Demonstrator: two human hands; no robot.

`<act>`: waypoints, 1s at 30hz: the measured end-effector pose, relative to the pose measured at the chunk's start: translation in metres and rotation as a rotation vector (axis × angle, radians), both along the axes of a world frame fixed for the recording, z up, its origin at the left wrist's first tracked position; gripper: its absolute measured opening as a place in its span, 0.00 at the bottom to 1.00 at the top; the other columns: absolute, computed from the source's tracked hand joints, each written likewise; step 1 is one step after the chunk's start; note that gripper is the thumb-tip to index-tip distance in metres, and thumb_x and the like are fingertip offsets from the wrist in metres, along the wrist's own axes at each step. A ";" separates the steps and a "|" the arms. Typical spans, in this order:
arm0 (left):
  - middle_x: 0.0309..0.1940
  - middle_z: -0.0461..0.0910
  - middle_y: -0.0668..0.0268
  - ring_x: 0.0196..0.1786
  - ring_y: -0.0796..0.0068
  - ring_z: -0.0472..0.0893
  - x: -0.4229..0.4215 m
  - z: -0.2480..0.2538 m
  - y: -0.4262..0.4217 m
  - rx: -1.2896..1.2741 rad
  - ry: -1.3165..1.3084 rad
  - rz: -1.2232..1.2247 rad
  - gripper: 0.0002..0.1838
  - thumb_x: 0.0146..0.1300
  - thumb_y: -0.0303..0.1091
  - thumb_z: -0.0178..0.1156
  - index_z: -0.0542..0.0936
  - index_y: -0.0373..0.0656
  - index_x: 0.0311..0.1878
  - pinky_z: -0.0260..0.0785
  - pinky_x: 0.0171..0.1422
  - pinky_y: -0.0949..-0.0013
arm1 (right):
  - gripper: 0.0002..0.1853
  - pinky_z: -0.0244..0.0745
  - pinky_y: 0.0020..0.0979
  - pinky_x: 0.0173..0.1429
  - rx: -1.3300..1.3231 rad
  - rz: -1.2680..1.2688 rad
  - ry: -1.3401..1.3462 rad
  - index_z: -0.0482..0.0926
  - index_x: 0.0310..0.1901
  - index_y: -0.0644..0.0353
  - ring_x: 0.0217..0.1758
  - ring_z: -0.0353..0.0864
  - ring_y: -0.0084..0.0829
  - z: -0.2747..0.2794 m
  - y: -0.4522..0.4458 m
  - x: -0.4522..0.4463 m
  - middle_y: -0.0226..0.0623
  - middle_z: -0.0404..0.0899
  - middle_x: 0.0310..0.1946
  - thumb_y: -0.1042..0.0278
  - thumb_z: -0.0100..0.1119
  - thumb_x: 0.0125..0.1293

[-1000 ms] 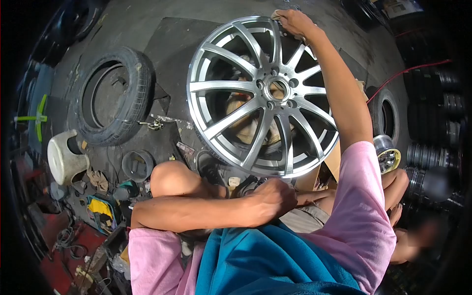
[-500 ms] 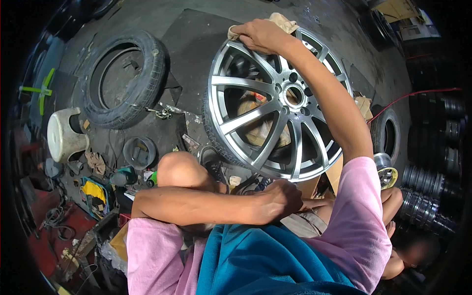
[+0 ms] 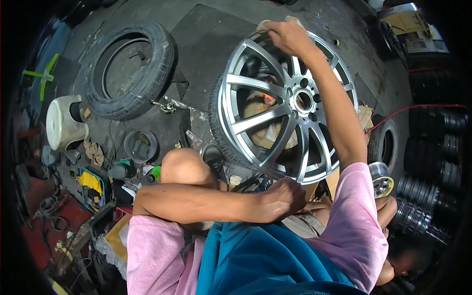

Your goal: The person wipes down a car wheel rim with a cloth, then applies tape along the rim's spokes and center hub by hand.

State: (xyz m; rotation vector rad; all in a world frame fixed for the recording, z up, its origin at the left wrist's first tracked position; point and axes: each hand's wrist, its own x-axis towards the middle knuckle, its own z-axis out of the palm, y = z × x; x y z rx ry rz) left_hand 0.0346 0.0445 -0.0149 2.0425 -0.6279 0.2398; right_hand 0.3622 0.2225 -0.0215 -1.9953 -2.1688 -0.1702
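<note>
A silver multi-spoke wheel rim (image 3: pixel 263 120) with a tire (image 3: pixel 227 142) behind its lower left edge stands tilted in front of me. My right hand (image 3: pixel 290 38) is at the rim's top edge, its fingers closed on a pale cloth (image 3: pixel 263 25) that shows on both sides of the hand. Near the rim's bottom edge, my left hand (image 3: pixel 281 200) is curled into a fist close to my body; what it holds, if anything, is hidden. Through the spokes a plastic-wrapped bundle (image 3: pixel 265 132) shows behind the rim.
A loose tire (image 3: pixel 164 64) lies at the left, above a white stool (image 3: pixel 60 125) and a round container (image 3: pixel 141 146). Another person's bent leg (image 3: pixel 387 211) is at the lower right, near stacked rims (image 3: pixel 418 191). A red hose (image 3: pixel 418 106) runs along the right.
My right hand has moved with the cloth from the rim's top toward its upper left, then slightly back right. The rim now leans more, and the view has shifted. My left hand stays curled.
</note>
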 end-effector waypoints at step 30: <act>0.40 0.75 0.59 0.48 0.57 0.78 0.001 -0.012 -0.018 -0.022 -0.161 0.177 0.10 0.56 0.30 0.62 0.78 0.39 0.41 0.69 0.51 0.58 | 0.12 0.82 0.53 0.42 0.073 -0.037 -0.033 0.85 0.54 0.46 0.36 0.88 0.53 -0.001 0.000 0.002 0.48 0.86 0.29 0.63 0.59 0.71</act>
